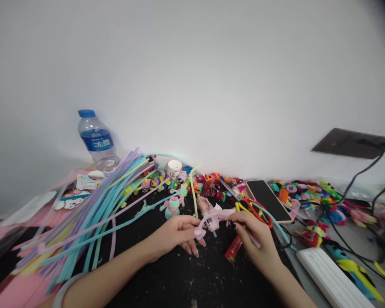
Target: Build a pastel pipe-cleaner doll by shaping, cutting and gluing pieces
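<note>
Above the middle of the black work surface [186, 282], a pale lilac fuzzy stem [223, 211] arches between two bare hands. The left hand [179, 234] pinches one end between thumb and forefinger, its other fingers loosely curled below; the right hand [256, 235] grips the stem's opposite side with its fingertips. Just beyond the arch lies a pale pink object [213, 223], too covered to identify.

The step in hand looks like bending the stem into a curve. Shaping it further would call for a steady left pinch while the right fingertips guide the free part round, clear of the pink object.

Just left of the right hand lies a red packet [233, 249]; on its far side rest red-handled scissors [244, 198], near a phone [269, 201]. Farther left, a small turquoise-and-pink figure [172, 207] stands near the left hand, with a bundle of coloured stems [96, 218] beyond the forearm.
</note>
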A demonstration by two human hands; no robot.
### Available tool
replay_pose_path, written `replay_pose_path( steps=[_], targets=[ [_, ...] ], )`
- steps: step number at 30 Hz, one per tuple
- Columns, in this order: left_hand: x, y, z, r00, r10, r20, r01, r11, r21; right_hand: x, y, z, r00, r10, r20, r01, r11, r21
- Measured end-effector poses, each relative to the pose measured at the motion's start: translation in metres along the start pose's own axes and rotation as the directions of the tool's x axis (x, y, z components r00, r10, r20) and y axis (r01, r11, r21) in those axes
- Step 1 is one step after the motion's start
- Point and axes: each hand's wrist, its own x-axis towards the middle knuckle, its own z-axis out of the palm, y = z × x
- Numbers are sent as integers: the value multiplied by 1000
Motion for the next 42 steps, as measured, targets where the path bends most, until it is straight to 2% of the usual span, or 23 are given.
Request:
replay_pose_path(
  steps=[4, 7, 8, 10, 12, 13, 14, 16, 17, 20, 25, 27, 31, 33, 36, 38, 40, 42],
  targets=[
    [-3, 4, 4, 999, 23, -25, -22, 999, 42, -2, 1, 3, 998, 54, -8, -54, 997, 58],
    [-3, 4, 4, 998, 26, -60, -24, 999, 33, 0, 3, 4, 978, 171, -115, -146, 969, 200],
    [-2, 3, 4, 997, 28, -70, -26, 999, 29, 1, 5, 4, 956, 233, -179, -185, 950, 252],
    [-1, 2, 3, 995, 34, -91, -32, 999, 21, 4, 11, 1, 882, 354, -312, -251, 912, 325],
    [0, 0, 2, 993, 40, -108, -40, 999, 6, 7, 22, -5, 810, 410, -419, -294, 903, 313],
    [0, -1, 2, 992, 42, -115, -43, 999, -4, 8, 28, -8, 795, 404, -453, -315, 913, 261],
    [0, -1, 2, 991, 44, -125, -46, 999, -13, 8, 34, -11, 800, 382, -462, -347, 924, 163],
    [1, -1, 2, 988, 50, -149, -54, 998, -26, 8, 45, -15, 863, 332, -380, -417, 894, -166],
    [1, -1, 2, 985, 56, -163, -61, 998, -29, 7, 50, -16, 898, 307, -314, -406, 854, -327],
    [1, -1, 2, 977, 82, -195, -89, 996, -29, 5, 58, -15, 925, 295, -241, -376, 811, -448],
    [1, -1, 4, 968, 93, -231, -104, 994, -37, 4, 60, -14, 921, 304, -244, -388, 656, -647],
    [1, -1, 4, 965, 93, -247, -105, 994, -35, 4, 60, -14, 920, 302, -251, -390, 628, -673],
    [1, 0, 4, 959, 103, -263, -116, 993, -35, 5, 58, -17, 917, 292, -273, -399, 632, -665],
    [1, 0, 4, 956, 107, -273, -120, 992, -30, 6, 53, -18, 902, 276, -332, -429, 668, -608],
    [1, -1, 4, 945, 125, -303, -133, 991, -3, 6, 45, -18, 823, 286, -491, -490, 795, -357],
    [1, -2, 3, 935, 148, -322, -149, 989, 22, 5, 38, -19, 785, 331, -524, -462, 876, -140],
    [1, -3, 3, 924, 174, -342, -165, 985, 55, 4, 31, -18, 813, 354, -462, -410, 912, -23],
    [0, -3, 3, 907, 205, -368, -180, 978, 101, 2, 25, -17, 883, 319, -344, -363, 929, -69]
  ],
)
